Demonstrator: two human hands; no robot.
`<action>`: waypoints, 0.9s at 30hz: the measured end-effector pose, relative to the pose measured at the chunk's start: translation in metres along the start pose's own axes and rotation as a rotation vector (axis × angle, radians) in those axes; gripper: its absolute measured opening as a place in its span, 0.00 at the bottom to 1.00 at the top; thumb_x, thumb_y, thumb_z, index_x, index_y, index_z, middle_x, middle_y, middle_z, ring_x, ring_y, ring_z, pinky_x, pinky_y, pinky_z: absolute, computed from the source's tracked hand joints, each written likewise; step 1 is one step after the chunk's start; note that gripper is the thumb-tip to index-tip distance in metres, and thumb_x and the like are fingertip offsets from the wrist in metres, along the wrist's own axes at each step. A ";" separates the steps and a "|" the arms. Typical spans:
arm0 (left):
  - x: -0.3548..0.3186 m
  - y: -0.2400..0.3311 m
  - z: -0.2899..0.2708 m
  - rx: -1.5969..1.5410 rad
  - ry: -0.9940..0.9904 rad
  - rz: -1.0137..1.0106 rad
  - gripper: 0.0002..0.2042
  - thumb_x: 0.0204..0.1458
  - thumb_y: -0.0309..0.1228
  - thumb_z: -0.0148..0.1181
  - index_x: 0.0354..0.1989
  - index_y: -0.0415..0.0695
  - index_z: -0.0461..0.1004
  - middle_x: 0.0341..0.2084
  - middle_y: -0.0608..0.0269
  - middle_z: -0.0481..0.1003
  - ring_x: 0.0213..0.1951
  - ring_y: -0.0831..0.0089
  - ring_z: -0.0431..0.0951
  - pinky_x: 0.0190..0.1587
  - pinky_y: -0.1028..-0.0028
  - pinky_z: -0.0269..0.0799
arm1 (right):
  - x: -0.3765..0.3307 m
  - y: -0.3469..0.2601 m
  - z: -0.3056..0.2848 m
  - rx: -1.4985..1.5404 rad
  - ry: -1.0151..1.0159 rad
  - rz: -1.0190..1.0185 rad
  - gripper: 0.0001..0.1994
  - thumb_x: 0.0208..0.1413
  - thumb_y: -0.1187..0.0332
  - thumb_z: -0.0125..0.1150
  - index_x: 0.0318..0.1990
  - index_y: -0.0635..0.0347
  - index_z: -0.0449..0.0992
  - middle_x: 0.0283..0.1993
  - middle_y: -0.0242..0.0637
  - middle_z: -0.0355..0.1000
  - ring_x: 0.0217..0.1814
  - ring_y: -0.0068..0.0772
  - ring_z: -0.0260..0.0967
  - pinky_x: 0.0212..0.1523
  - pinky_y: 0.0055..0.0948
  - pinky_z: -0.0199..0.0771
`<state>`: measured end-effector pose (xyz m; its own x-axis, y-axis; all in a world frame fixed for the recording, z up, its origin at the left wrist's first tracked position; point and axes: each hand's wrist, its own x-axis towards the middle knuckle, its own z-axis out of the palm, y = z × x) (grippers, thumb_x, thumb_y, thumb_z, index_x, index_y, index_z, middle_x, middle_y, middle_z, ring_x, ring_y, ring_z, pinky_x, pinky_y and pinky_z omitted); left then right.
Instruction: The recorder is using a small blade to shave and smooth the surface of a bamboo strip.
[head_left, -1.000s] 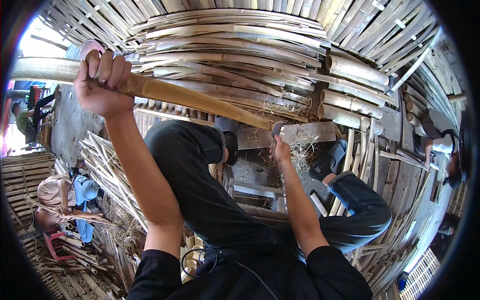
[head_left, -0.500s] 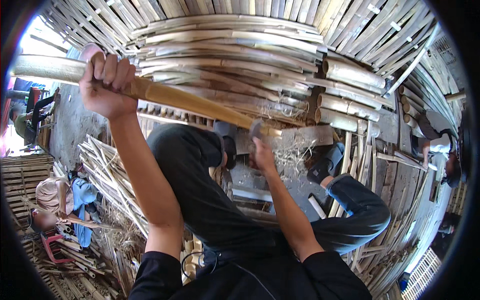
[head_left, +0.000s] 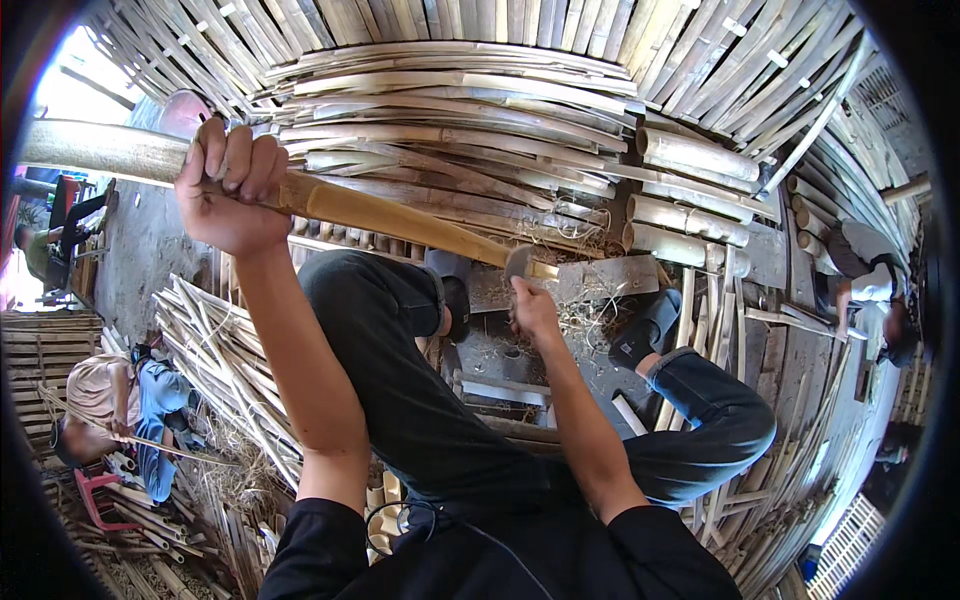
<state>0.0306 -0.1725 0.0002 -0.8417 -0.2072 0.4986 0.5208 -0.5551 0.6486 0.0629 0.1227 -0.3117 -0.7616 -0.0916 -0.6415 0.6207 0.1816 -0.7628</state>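
Observation:
My left hand (head_left: 232,188) is closed round a long bamboo strip (head_left: 400,228), raised at the upper left. The strip slants down to the right across my knee, and its far end rests by a wooden block (head_left: 615,275) between my feet. In my right hand (head_left: 535,312) is a knife, its broad grey blade (head_left: 519,261) set against the strip near that end. Most of the knife's handle is hidden by my fingers. Thin shavings (head_left: 595,312) lie around the block.
Stacked bamboo strips (head_left: 460,105) lie ahead, with cut bamboo tubes (head_left: 700,155) to their right. More bundled strips (head_left: 230,350) are beside my left leg. A person (head_left: 120,405) works with a strip at lower left; another person (head_left: 875,285) sits at far right.
My left hand has shifted slightly right and down along with the strip. The knife blade has moved only a little, staying near the strip's far end.

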 end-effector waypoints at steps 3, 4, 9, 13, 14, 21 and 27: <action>0.000 0.001 0.006 -0.039 -0.075 -0.028 0.13 0.63 0.38 0.46 0.25 0.52 0.58 0.15 0.77 0.56 0.16 0.85 0.52 0.21 0.80 0.49 | -0.038 -0.019 0.012 -0.083 -0.012 -0.114 0.25 0.63 0.47 0.54 0.28 0.64 0.76 0.18 0.37 0.69 0.15 0.29 0.66 0.19 0.32 0.65; 0.001 0.001 0.007 -0.066 -0.121 -0.039 0.13 0.63 0.38 0.46 0.25 0.52 0.58 0.15 0.77 0.56 0.17 0.85 0.53 0.22 0.80 0.50 | -0.044 -0.023 0.014 -0.140 -0.025 -0.151 0.26 0.62 0.47 0.54 0.30 0.66 0.78 0.21 0.42 0.73 0.20 0.32 0.70 0.27 0.35 0.70; 0.003 -0.002 0.014 -0.056 -0.080 -0.035 0.13 0.62 0.40 0.46 0.25 0.53 0.58 0.14 0.77 0.55 0.15 0.85 0.52 0.21 0.80 0.49 | -0.078 -0.014 -0.016 -0.135 -0.221 -0.087 0.25 0.63 0.48 0.54 0.28 0.64 0.78 0.17 0.34 0.70 0.16 0.26 0.66 0.19 0.28 0.64; 0.002 -0.004 0.012 -0.046 -0.126 -0.039 0.14 0.62 0.41 0.46 0.25 0.53 0.58 0.14 0.78 0.55 0.15 0.85 0.52 0.21 0.80 0.48 | -0.049 0.002 -0.031 0.137 -0.145 0.008 0.24 0.64 0.50 0.54 0.28 0.65 0.77 0.16 0.31 0.67 0.12 0.24 0.62 0.15 0.28 0.62; 0.002 -0.002 0.010 -0.042 -0.125 -0.035 0.14 0.62 0.41 0.46 0.25 0.53 0.58 0.14 0.78 0.55 0.15 0.85 0.52 0.21 0.80 0.48 | -0.044 0.003 -0.030 0.135 -0.150 0.005 0.24 0.64 0.50 0.54 0.28 0.65 0.77 0.16 0.31 0.67 0.12 0.24 0.62 0.15 0.28 0.62; 0.003 -0.006 0.009 -0.055 -0.152 -0.037 0.14 0.62 0.41 0.46 0.25 0.53 0.58 0.14 0.78 0.55 0.14 0.85 0.52 0.20 0.80 0.48 | -0.044 0.001 -0.002 0.004 -0.140 -0.035 0.23 0.64 0.51 0.53 0.30 0.65 0.78 0.17 0.33 0.68 0.14 0.26 0.65 0.16 0.28 0.63; 0.002 -0.005 0.014 -0.023 -0.133 -0.009 0.13 0.63 0.40 0.45 0.25 0.53 0.59 0.15 0.78 0.56 0.14 0.85 0.52 0.20 0.80 0.50 | -0.084 -0.010 0.012 0.093 -0.150 0.028 0.24 0.64 0.51 0.53 0.26 0.63 0.76 0.16 0.33 0.67 0.14 0.24 0.64 0.16 0.28 0.62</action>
<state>0.0282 -0.1591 0.0055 -0.8190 -0.0943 0.5660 0.5089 -0.5750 0.6406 0.1228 0.1172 -0.2511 -0.7115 -0.2341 -0.6625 0.6613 0.0955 -0.7440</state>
